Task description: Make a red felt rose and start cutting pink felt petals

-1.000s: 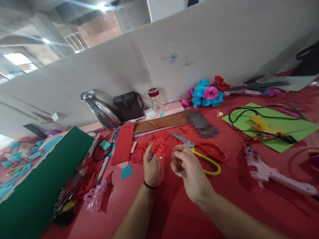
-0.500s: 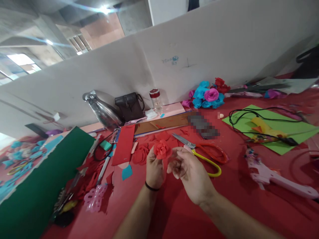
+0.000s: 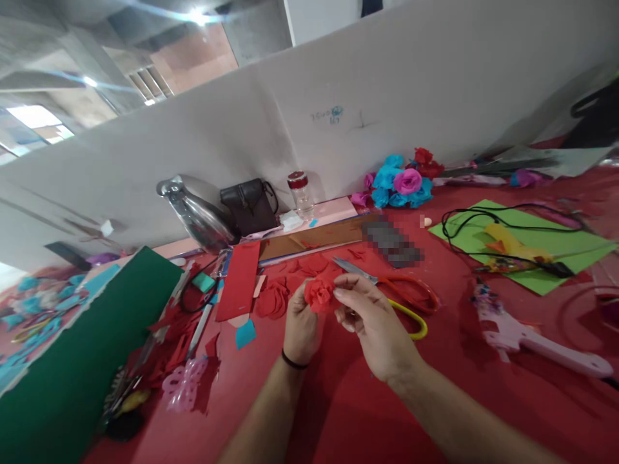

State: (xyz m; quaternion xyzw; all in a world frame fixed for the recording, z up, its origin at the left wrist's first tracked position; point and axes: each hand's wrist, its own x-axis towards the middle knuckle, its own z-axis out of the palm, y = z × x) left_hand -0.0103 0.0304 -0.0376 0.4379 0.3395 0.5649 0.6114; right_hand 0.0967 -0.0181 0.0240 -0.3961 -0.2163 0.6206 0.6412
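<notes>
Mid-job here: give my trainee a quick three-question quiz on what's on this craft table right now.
1. True or false: the left hand holds a red paper flower.
2. What lies just beyond the right hand? A) scissors B) a stapler C) a ruler
3. Which colour sheet lies under the yellow glue gun?

Key: 1 true. 2 A, the scissors. 3 green, the green sheet.

At frame centre the paper flower (image 3: 319, 293) sits between the left hand (image 3: 300, 328) and right hand (image 3: 374, 325), with scissors (image 3: 396, 293) on the counter (image 3: 338, 412) just right and the glue gun (image 3: 532, 338) at far right.
</notes>
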